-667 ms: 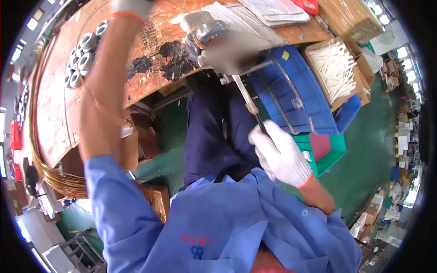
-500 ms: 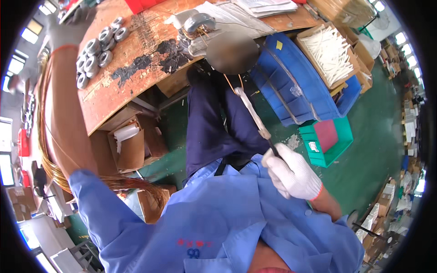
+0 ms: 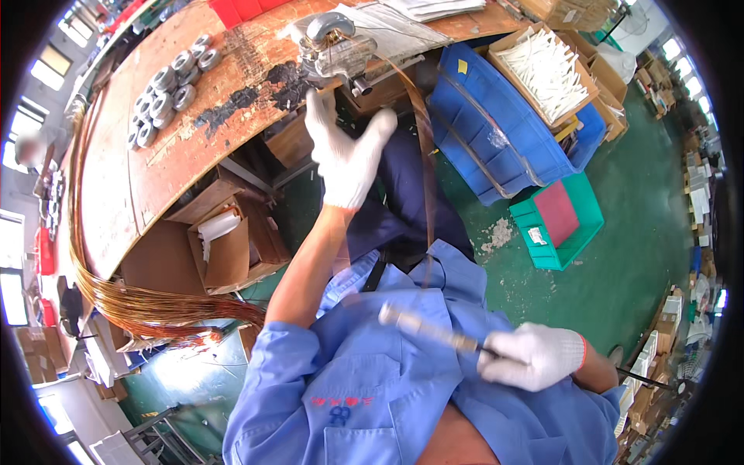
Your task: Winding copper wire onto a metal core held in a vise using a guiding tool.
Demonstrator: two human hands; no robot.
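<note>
My left hand (image 3: 345, 155), in a white glove, is raised before the bench edge with thumb and fingers spread and nothing in it. My gloved right hand (image 3: 531, 356) is closed round the dark end of a rod-like tool (image 3: 434, 330) with a pale, wrapped-looking shaft, blurred in front of my shirt. A grey ring (image 3: 332, 28) sits in a metal clamp (image 3: 337, 58) at the bench edge, beyond my left hand. From near the clamp a motion-blurred copper wire (image 3: 422, 128) hangs down toward my lap. Whether it reaches the tool I cannot tell.
Several grey rings (image 3: 164, 94) lie on the worn wooden bench (image 3: 147, 182). A copper wire bundle (image 3: 155, 310) curves round its left side. To the right are a blue crate (image 3: 496, 132), a carton of white sticks (image 3: 542, 74) and a green bin (image 3: 577, 244). Cardboard boxes (image 3: 232, 248) stand below.
My left hand has come from the far left of the bench to the middle, near the clamp. My right hand has drawn back and down with the tool, which earlier met a copper wire loop.
</note>
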